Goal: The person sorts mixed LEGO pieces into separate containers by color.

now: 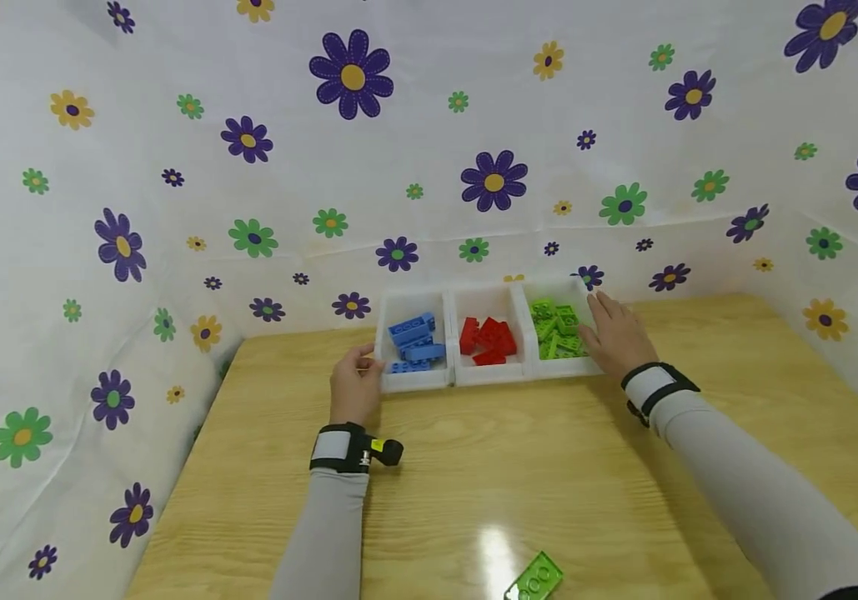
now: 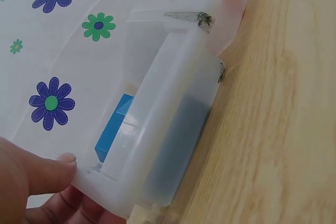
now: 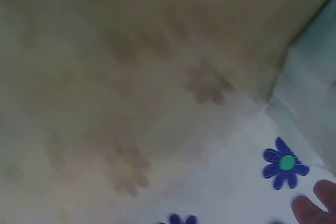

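Wooden table (image 1: pixel 474 467) bears three white bins (image 1: pixel 490 372) (side by side) and a green brick (image 1: pixel 535 577)

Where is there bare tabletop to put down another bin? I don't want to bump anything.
Bare wood lies right of the right hand, and between the two sleeves in front of the bins. It is crowded at the back wall, where both hands flank the bins. A green brick sits at the near edge.

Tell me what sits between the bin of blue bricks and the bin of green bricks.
The bin of red bricks sits between the blue-brick bin and the green-brick bin, all three side by side in a row. The head view shows this.
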`<state>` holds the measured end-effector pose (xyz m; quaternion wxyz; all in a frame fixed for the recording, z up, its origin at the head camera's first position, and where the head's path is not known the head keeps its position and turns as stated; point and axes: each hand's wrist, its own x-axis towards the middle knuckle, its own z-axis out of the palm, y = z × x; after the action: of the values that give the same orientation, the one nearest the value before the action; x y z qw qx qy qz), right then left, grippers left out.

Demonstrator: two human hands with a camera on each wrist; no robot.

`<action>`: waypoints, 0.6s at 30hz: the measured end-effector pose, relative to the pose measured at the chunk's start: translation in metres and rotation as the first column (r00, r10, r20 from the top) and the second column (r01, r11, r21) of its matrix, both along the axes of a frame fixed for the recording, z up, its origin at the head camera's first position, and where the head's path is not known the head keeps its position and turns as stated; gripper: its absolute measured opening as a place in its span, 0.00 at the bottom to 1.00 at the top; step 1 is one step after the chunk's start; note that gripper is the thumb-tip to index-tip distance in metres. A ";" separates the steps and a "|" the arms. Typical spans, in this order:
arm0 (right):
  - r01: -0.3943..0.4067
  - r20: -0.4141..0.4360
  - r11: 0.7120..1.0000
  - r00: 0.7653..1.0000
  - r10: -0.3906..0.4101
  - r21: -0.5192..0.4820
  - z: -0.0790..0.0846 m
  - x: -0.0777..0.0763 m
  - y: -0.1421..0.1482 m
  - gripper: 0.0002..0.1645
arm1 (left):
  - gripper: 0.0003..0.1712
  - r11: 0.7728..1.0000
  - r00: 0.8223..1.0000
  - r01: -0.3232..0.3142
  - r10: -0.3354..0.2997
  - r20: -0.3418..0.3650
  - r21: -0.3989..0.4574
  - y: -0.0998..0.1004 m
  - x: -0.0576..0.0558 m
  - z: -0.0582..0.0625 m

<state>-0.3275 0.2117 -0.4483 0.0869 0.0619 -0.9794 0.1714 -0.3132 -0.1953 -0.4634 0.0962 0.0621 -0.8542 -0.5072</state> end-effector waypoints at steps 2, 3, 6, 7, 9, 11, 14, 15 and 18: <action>0.007 0.057 0.994 0.998 0.000 -0.114 -0.001 0.006 0.007 0.36 | 0.20 1.000 1.000 -0.001 0.001 -0.005 -0.013 0.001 0.002 0.001; 0.014 0.077 0.986 0.997 0.000 -0.168 0.000 0.009 0.009 0.35 | 0.21 1.000 1.000 0.003 -0.003 -0.002 -0.015 0.002 0.002 0.001; 0.030 0.103 0.962 0.995 -0.002 -0.270 0.003 0.012 0.006 0.32 | 0.22 0.998 1.000 0.013 -0.012 0.023 -0.063 -0.002 0.007 0.006; 0.036 0.110 0.956 0.994 -0.004 -0.290 0.004 0.013 0.005 0.32 | 0.24 0.996 0.999 0.025 -0.022 0.036 -0.085 -0.003 0.008 0.009; 0.056 0.126 0.944 0.992 -0.015 -0.326 0.005 0.014 0.005 0.31 | 0.27 0.986 0.997 0.056 -0.047 0.063 -0.157 -0.005 0.012 0.015; 0.083 0.151 0.930 0.988 -0.030 -0.358 0.005 0.014 0.005 0.32 | 0.31 0.966 0.993 0.093 -0.074 0.088 -0.242 -0.004 0.019 0.025; 0.113 0.179 0.910 0.983 -0.044 -0.399 0.005 0.013 0.007 0.33 | 0.32 0.903 0.984 0.173 -0.140 0.111 -0.393 0.001 0.039 0.038; 0.120 0.186 0.905 0.981 -0.046 -0.409 0.005 0.014 0.008 0.33 | 0.31 0.877 0.977 0.210 -0.171 0.127 -0.433 0.006 0.049 0.043; 0.126 0.200 0.895 0.979 -0.042 -0.427 0.005 0.016 0.009 0.34 | 0.27 0.758 0.928 0.373 -0.319 0.195 -0.535 0.027 0.087 0.052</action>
<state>-0.3113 0.2212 -0.4433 0.0141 -0.0178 -0.9213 0.3882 -0.2258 -0.1678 -0.4117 -0.0244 -0.1046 -0.9653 -0.2382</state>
